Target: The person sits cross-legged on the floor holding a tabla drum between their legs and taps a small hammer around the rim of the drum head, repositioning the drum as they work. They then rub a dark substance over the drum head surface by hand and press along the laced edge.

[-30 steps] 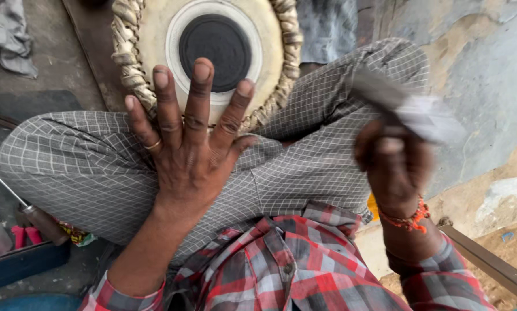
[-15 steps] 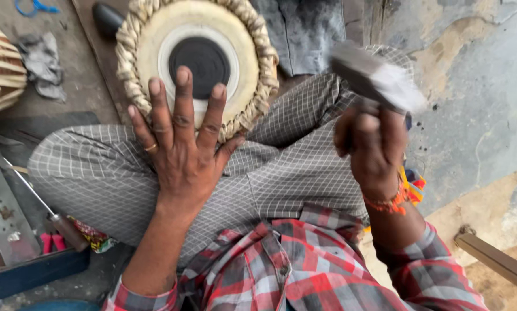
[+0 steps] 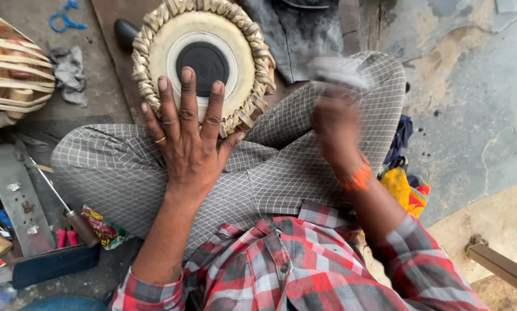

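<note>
A small drum (image 3: 204,63) with a cream skin, a black centre spot and a braided rim lies between my crossed legs. My left hand (image 3: 188,135) rests flat with fingers spread, fingertips on the drum's near edge and skin. My right hand (image 3: 334,124) is blurred by motion, closed around the handle of a small metal hammer (image 3: 338,72) whose head is close to the drum's right rim. An orange band sits on my right wrist.
Another strapped drum (image 3: 13,69) sits at the far left. A grey rag (image 3: 68,75) and blue scissors (image 3: 65,20) lie on the floor. A screwdriver (image 3: 68,210), a snack wrapper (image 3: 102,227) and a tool tray (image 3: 16,201) are at the lower left. Coloured cloth (image 3: 407,187) lies right.
My right hand has swung the hammer down from a raised position toward the drum's right rim. My left hand has stayed spread on the drum's near edge.
</note>
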